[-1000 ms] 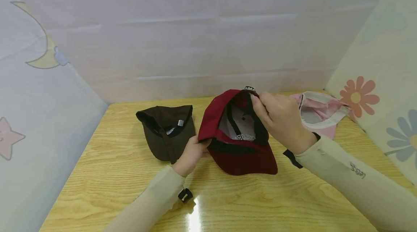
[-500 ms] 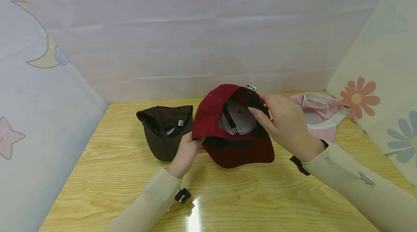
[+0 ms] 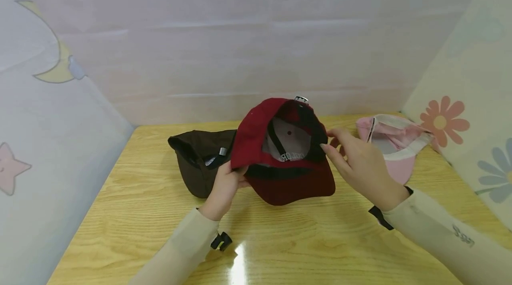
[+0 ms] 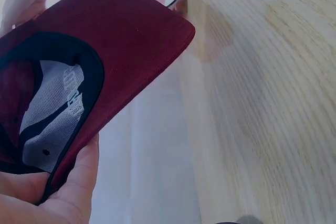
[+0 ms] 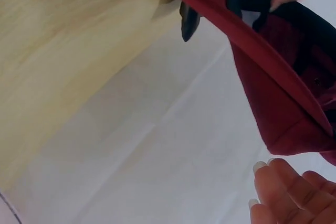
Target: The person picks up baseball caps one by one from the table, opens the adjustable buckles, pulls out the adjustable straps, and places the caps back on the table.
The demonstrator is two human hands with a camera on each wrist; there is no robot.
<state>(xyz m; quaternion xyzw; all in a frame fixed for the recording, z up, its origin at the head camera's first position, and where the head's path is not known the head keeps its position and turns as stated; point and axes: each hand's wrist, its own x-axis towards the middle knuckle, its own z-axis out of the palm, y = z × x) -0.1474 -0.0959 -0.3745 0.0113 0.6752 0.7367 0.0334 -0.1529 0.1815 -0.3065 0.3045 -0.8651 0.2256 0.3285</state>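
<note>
A dark red baseball cap [image 3: 254, 138] is held up over the table, its hollow inside facing me and its brim low. My left hand [image 3: 221, 190] grips the cap's left edge beside the brim; in the left wrist view its thumb [image 4: 79, 182] lies along the rim. At the cap's right edge is my right hand [image 3: 362, 165], thumb tip right at the rim in the head view. The right wrist view shows its fingers [image 5: 286, 187] loosely extended below the cap, a gap between. A metal buckle [image 3: 301, 99] shows at the cap's top.
A dark brown cap [image 3: 196, 151] lies on the wooden table [image 3: 288, 245], partly behind the red cap and left hand. A pink cap [image 3: 400, 167] with a white inner band lies at the back right. Printed cloth walls [image 3: 256, 31] enclose the back and sides.
The red cap has shifted left and slightly up with my left hand. My right hand has let go of its rim and drawn back right and down, uncovering the right edge.
</note>
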